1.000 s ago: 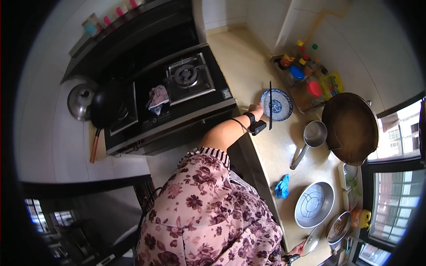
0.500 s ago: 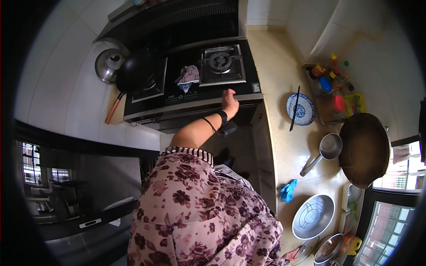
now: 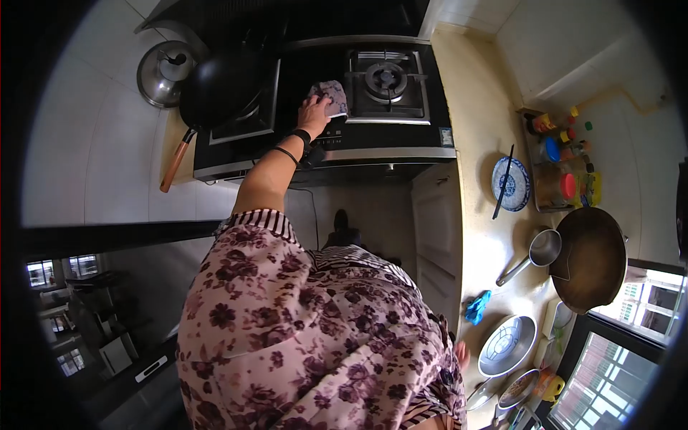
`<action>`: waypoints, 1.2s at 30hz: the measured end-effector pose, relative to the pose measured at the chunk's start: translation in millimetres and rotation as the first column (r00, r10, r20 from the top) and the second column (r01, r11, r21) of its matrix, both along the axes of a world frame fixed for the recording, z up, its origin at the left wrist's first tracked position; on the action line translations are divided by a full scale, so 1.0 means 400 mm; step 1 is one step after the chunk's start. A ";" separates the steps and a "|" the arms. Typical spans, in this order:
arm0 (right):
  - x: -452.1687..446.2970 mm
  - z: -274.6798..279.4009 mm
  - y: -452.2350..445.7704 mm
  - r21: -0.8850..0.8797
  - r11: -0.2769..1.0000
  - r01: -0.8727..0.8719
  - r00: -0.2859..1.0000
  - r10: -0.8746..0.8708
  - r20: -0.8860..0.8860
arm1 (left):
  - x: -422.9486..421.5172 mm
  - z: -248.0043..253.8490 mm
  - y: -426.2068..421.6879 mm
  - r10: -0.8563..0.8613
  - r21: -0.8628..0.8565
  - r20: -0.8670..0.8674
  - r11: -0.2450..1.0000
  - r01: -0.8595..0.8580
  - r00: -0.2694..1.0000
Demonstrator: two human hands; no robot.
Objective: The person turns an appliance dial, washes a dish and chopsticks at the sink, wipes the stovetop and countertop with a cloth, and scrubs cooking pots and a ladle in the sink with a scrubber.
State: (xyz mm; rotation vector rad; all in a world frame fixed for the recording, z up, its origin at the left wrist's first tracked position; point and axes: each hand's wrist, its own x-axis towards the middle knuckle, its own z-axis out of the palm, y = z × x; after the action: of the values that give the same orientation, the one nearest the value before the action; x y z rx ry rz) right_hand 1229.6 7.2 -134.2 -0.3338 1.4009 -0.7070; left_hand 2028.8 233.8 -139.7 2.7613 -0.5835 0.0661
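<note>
On the black stovetop (image 3: 326, 68), between the two burners, lies a bunched patterned cloth (image 3: 332, 97). My left hand (image 3: 314, 116) is closed on its near edge, palm down, with a black band on the wrist. The bare right burner (image 3: 387, 80) is just to the right of the cloth. On the left burner stands a black wok (image 3: 218, 93) with a wooden handle (image 3: 177, 161). My right hand (image 3: 462, 355) shows only in part by the counter's edge, near a steel basin (image 3: 507, 345); its fingers are too small and blurred to read.
Along the counter (image 3: 481, 236) are a blue-and-white plate (image 3: 519, 188) with black chopsticks across it, a small saucepan (image 3: 545, 247), a large brown pan (image 3: 589, 261), and a blue cloth (image 3: 478, 307). Bottles and jars fill a rack (image 3: 548, 208). A metal lid (image 3: 163, 79) hangs beside the stove.
My left hand has moved left and farther over the stove, onto the patterned cloth, and grasped it. My right hand has come up away from the glass lid. The whole view has shifted.
</note>
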 end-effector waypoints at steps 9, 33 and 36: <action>1.031 0.056 -0.051 -0.283 0.494 -0.822 0.517 0.856 -0.008 | -0.189 -0.008 0.011 -0.185 -0.312 -0.285 0.946 0.092 0.941; 1.614 -0.130 -0.115 -0.009 -0.070 -0.998 0.006 0.052 -0.999 | -0.345 -0.004 0.347 -0.292 -0.643 -0.762 0.450 -0.620 0.578; 1.682 -0.089 0.007 0.233 -0.229 -0.945 -0.214 -0.107 -0.971 | -0.378 -0.093 0.417 -0.242 -0.598 -0.795 0.469 -0.650 0.557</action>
State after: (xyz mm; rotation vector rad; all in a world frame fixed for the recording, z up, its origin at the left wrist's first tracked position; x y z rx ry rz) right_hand 1902.3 10.2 -169.6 -2.8964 0.9989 0.1508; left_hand 1877.7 400.7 -176.8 1.4908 0.1541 -0.6589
